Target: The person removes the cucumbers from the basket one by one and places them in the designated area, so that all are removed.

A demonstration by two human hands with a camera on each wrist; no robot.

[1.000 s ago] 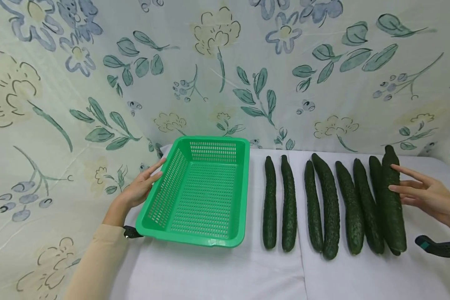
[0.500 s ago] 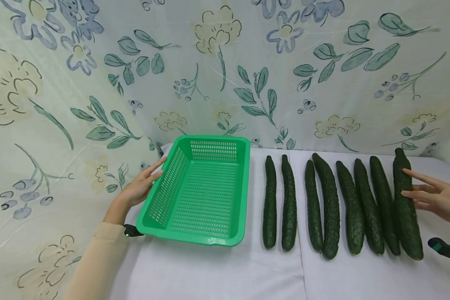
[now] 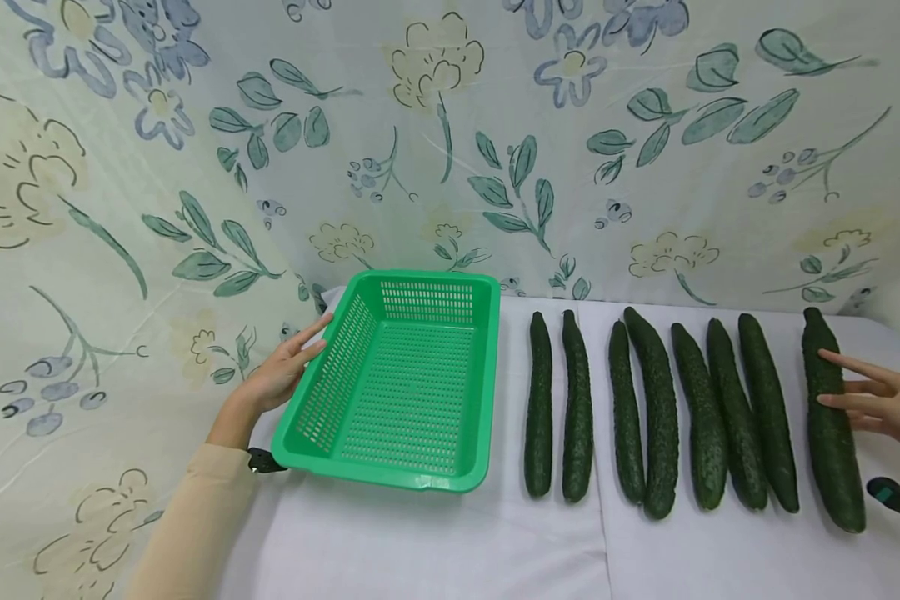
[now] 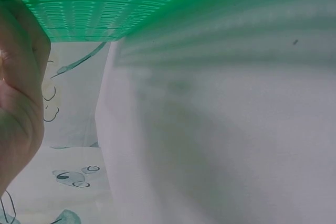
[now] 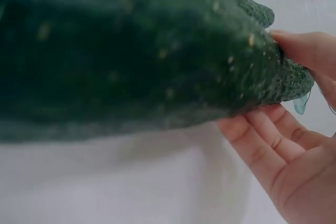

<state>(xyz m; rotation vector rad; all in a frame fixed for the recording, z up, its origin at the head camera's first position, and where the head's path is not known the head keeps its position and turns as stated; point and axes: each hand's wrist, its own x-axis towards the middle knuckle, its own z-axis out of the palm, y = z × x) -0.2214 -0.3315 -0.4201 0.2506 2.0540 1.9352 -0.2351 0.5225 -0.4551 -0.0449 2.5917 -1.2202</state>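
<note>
At the far right my right hand (image 3: 881,404) holds a thick dark green cucumber (image 3: 832,442) between thumb and fingers. In the right wrist view that cucumber (image 5: 157,56) fills the upper left, with the thumb on one side and fingertips (image 5: 236,129) on the other; a shadow falls on the cloth below it. My left hand (image 3: 281,371) grips the left side of a green plastic basket (image 3: 401,482), which has slotted walls and nothing inside. From the left wrist, the basket's underside (image 4: 105,3) shows above the white cloth, and the left hand's fingertips are hidden.
Between basket and right hand, several cucumbers lie side by side: a spaced pair (image 3: 558,408) nearest the basket, then a closer group (image 3: 697,417). White cloth (image 3: 450,550) covers the table. A floral curtain (image 3: 525,117) hangs along the back and left.
My right hand has moved the thick cucumber rightward, from overlapping its neighbour to standing apart at the row's right end. The left hand and basket have stayed put.
</note>
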